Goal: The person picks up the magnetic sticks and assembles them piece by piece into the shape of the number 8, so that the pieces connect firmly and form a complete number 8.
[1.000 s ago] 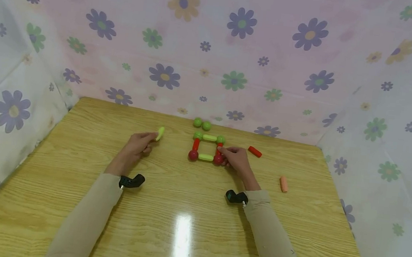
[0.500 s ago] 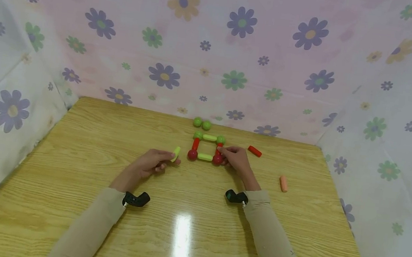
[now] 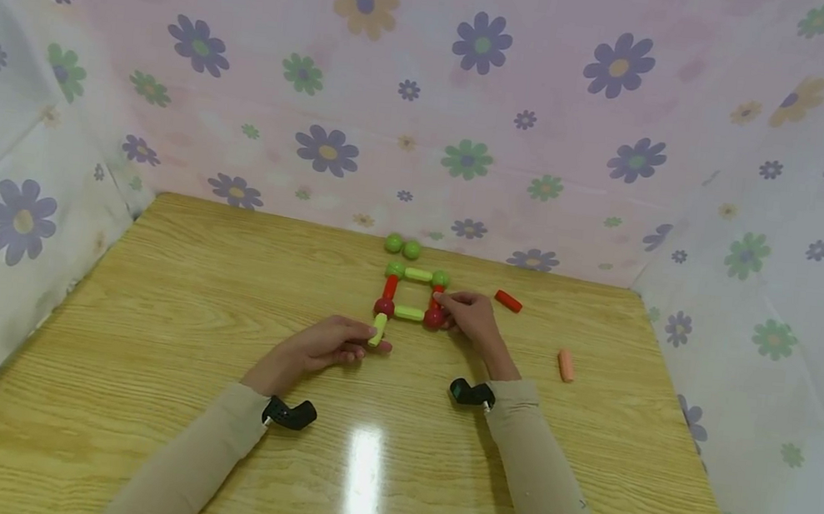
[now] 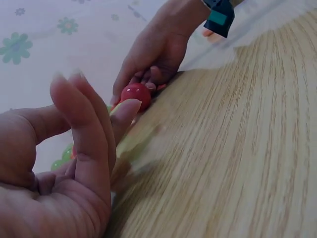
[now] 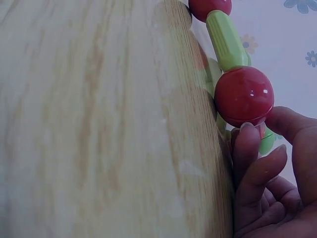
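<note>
Left hand (image 3: 331, 346) pinches a yellow-green rod (image 3: 377, 330), tip at the near-left ball (image 3: 384, 306) of a square frame (image 3: 409, 314). Right hand (image 3: 473, 317) pinches the frame's right side, nearer the table's (image 3: 231, 255) far edge.

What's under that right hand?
The right hand pinches a red stick beside a red ball; the stick's gripped part and the table right beneath the hand are covered.

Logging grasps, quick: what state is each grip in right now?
Left grip: closed, holding a yellow-green rod.
Right grip: closed, holding a red rod beside a red ball.
</note>
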Demonstrator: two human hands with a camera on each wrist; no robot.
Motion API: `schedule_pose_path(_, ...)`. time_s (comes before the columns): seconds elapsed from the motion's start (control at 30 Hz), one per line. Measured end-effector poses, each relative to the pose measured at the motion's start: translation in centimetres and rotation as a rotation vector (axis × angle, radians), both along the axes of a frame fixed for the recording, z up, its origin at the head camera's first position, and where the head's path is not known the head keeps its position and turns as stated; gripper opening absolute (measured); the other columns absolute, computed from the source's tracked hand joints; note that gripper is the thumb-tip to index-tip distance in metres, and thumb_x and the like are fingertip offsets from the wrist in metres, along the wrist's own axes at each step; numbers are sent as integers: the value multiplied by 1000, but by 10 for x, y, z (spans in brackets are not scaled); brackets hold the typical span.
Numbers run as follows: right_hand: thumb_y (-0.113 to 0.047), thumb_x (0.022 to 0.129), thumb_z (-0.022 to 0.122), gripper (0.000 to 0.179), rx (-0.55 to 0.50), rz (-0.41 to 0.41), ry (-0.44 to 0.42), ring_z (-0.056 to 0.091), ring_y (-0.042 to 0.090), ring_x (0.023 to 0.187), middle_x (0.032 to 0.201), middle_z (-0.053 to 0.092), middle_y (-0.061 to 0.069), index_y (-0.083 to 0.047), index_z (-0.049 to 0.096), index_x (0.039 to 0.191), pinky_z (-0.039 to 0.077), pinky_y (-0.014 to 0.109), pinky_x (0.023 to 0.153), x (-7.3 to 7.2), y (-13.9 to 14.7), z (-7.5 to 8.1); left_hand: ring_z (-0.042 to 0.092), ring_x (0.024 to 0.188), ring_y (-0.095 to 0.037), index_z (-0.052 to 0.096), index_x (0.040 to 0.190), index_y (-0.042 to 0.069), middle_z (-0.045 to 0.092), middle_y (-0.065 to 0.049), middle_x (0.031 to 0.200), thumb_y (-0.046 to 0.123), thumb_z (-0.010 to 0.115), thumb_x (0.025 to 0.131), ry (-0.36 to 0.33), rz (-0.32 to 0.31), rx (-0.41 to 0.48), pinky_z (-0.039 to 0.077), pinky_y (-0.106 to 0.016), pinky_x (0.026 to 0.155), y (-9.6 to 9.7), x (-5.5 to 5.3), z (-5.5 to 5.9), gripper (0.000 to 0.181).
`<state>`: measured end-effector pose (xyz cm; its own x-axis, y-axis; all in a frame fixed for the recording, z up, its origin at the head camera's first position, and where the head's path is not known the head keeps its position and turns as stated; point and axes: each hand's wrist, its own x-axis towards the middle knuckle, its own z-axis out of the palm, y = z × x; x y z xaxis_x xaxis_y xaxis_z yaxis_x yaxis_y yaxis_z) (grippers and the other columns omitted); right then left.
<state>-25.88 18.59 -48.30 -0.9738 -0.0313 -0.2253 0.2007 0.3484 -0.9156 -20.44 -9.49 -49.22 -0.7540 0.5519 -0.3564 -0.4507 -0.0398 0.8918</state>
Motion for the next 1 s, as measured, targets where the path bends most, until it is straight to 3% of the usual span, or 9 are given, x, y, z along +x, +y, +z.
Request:
schedule_pose_path(0.17, -37, 97, 70, 41, -14, 11, 3, 61, 10, 59, 77, 69, 0, 0, 71, 116, 48, 22, 56, 1, 0, -1, 52, 60, 2, 64, 124, -6, 77, -2, 102, 19, 52, 108, 1, 2, -1, 43, -12, 54, 2, -1, 0, 32)
schedule_pose_path(0.47, -36, 98, 68, 40, 1, 8, 15, 61, 10, 59, 80, 68, 1, 0, 71, 116, 48, 23, 55, 0, -2, -2, 58, 59, -1, 56, 135, -11, 75, -11, 116, 18, 51, 108, -52, 50, -64, 46, -15, 56, 8, 2, 5, 39)
schedule_pose_path(1.0, -39, 98, 69, 40, 23, 16, 32, 62, 12, 61, 83, 69, 4, -3, 71, 115, 49, 24, 57, -4, -1, -5, 59, 61, -1, 55, 137, -9, 76, -7, 112, 21, 49, 109, -65, 67, -44, 46, -15, 55, 11, 1, 5, 41)
